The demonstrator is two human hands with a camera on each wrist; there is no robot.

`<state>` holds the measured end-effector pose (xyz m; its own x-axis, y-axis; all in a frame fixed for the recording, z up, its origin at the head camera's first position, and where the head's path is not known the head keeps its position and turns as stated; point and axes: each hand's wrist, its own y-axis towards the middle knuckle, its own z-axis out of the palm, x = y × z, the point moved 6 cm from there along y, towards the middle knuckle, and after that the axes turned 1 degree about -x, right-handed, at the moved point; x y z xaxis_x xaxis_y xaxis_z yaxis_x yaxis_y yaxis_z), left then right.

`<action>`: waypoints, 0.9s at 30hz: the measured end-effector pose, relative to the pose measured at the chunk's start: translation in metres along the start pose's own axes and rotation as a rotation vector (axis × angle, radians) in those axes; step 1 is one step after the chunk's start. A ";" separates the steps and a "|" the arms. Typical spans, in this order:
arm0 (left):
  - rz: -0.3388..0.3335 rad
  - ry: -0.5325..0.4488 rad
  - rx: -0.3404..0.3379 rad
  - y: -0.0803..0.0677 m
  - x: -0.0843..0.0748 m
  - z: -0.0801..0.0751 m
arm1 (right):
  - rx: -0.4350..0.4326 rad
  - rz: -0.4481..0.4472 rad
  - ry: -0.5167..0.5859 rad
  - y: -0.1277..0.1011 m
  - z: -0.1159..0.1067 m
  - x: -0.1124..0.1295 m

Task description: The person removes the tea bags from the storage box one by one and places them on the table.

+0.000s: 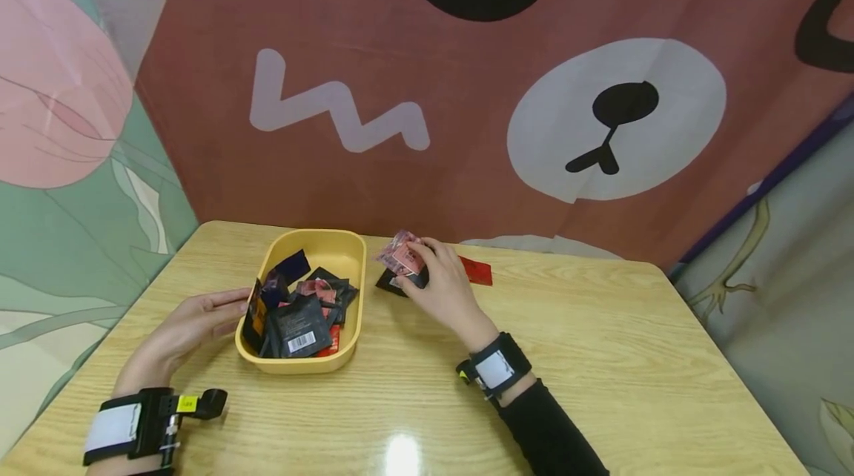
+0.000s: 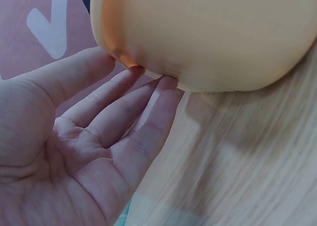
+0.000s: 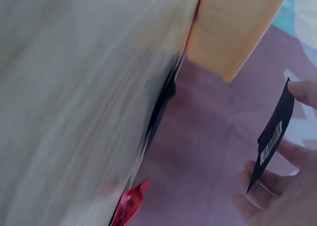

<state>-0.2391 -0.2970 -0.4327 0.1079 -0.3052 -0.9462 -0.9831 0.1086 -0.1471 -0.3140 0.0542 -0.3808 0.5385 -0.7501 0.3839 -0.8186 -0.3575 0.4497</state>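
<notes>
My right hand (image 1: pixel 448 291) pinches a small flat packet (image 1: pixel 402 253) between thumb and fingers, above the table just right of the yellow basket. Its pink printed front shows in the head view; the right wrist view shows a dark back with a barcode. Under it a black packet (image 1: pixel 388 283) lies on the table, partly covered by the hand. My left hand (image 1: pixel 193 328) reaches to the basket's left side, with fairly straight fingertips touching the bottom edge of the yellow basket (image 2: pixel 208 42). Several black, red and pink packets (image 1: pixel 300 324) lie heaped inside it.
A red packet (image 1: pixel 477 271) lies on the wooden table (image 1: pixel 567 357) behind the right hand. A printed cloth (image 1: pixel 320 187) hangs along the table's far edge. More patterned cloth (image 1: pixel 774 298) hangs on the right side.
</notes>
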 end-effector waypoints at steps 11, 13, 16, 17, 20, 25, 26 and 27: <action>-0.030 0.013 0.005 0.002 0.004 -0.001 | 0.036 0.120 -0.050 0.003 -0.020 -0.038; -0.027 0.013 0.005 0.002 0.003 -0.001 | 0.046 0.151 -0.060 0.004 -0.026 -0.047; -0.018 0.008 0.008 0.002 0.002 -0.001 | 0.072 0.208 -0.065 0.002 -0.035 -0.060; -0.015 0.005 0.009 0.002 0.002 -0.001 | 0.087 0.227 -0.068 0.002 -0.036 -0.065; -0.009 0.000 0.013 0.002 0.001 -0.001 | 0.143 0.286 -0.079 -0.001 -0.042 -0.080; -0.013 0.005 0.009 0.002 0.002 -0.001 | 0.197 0.354 -0.057 -0.005 -0.056 -0.102; -0.012 0.005 0.009 0.002 0.002 -0.001 | 0.197 0.370 -0.049 -0.007 -0.059 -0.106; -0.010 0.006 0.011 0.002 0.002 -0.001 | 0.195 0.387 -0.045 -0.009 -0.063 -0.111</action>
<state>-0.2408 -0.2984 -0.4341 0.1170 -0.3119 -0.9429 -0.9803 0.1157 -0.1600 -0.3542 0.1752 -0.3766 0.1789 -0.8714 0.4568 -0.9831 -0.1405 0.1171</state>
